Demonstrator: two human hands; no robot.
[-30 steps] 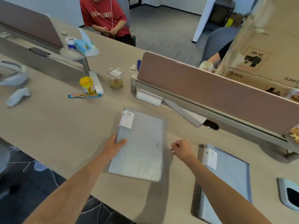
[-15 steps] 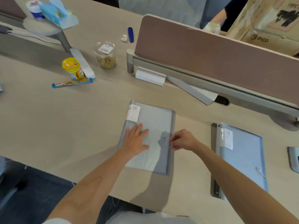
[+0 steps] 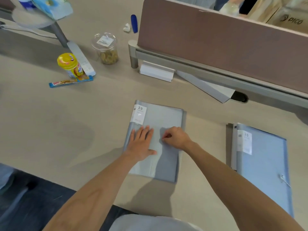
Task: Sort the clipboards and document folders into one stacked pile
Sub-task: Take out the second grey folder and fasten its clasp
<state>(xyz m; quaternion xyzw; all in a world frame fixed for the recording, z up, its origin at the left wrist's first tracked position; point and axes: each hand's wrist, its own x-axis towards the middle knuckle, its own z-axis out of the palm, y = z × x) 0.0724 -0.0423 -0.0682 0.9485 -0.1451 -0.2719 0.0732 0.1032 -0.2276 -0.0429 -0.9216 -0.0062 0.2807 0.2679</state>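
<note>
Desk, grey folder under both hands, blue folder apart.

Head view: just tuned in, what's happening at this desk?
A person is working on a grey document folder lying flat on the desk. The left hand presses flat on its cover, while the right hand pinches something small near its middle. A blue folder lies apart to the right, not yet stacked.
</note>
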